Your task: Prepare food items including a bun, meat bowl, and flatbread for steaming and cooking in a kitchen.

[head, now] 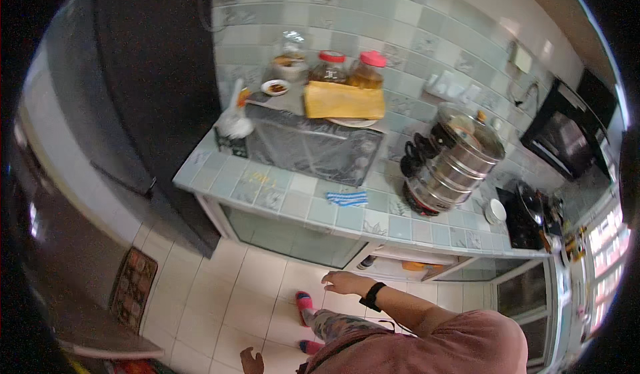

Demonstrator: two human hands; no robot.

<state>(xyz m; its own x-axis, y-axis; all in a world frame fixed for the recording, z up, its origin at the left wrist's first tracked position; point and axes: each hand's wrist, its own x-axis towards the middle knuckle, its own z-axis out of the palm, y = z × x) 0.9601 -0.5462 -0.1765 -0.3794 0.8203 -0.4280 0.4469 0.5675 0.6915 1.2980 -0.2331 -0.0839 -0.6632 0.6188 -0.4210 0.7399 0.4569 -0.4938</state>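
Note:
My right hand (345, 282), with a black watch on its wrist, hangs in the air over the tiled floor. It is nearest to the front of the tiled counter (300, 189) and holds nothing; its fingers are loosely bent. At the bottom edge my left hand (252, 360) is partly cut off, thumb and fingers apart, nothing in it. On the counter lies a blue-and-white striped cloth (347, 199). Behind it stands a plastic-covered oven (312, 146), bearing a folded yellow cloth (345, 100) and two lidded jars (330, 66). A stacked steel steamer (450, 169) stands farther right.
A black stove (522, 219) with a pan is at the right, a white cup (495, 211) beside it. The dark refrigerator (155, 99) borders the counter's left end. Glass cabinet doors (295, 234) run below the counter. A patterned mat (134, 289) lies on the floor.

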